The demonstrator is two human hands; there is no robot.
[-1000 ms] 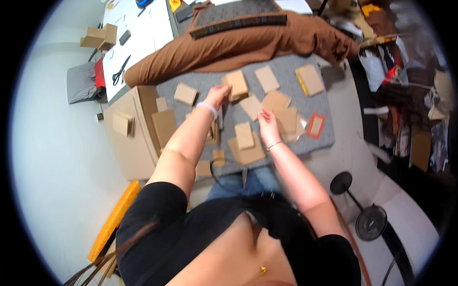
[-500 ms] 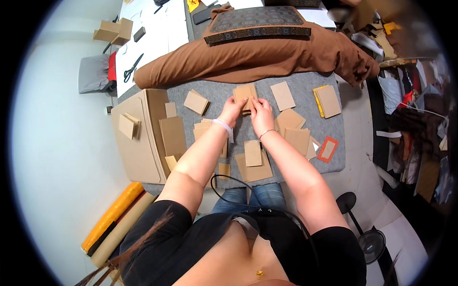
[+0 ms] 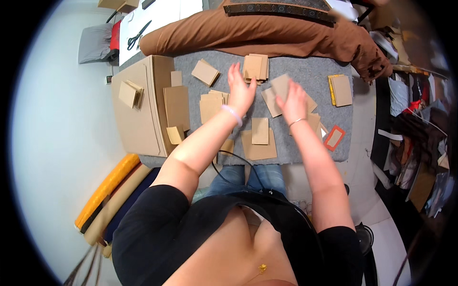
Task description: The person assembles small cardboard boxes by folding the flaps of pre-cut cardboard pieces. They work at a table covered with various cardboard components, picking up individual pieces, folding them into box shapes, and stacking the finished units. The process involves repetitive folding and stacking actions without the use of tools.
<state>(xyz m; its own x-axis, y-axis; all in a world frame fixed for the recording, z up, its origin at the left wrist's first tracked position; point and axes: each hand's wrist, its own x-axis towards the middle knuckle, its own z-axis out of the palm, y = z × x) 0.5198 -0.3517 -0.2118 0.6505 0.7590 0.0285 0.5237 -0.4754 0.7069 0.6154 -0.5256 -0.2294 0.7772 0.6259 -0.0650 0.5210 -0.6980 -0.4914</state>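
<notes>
Head view — cardboard pieces (image 3: 260, 131) dot grey felt (image 3: 317, 71) — white wall (image 3: 62, 143) left.

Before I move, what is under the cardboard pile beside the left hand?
The cardboard pile sits on the gray mat, which shows around it. Edges of lower pieces stick out at the near side; the mat directly beneath is covered.
</notes>
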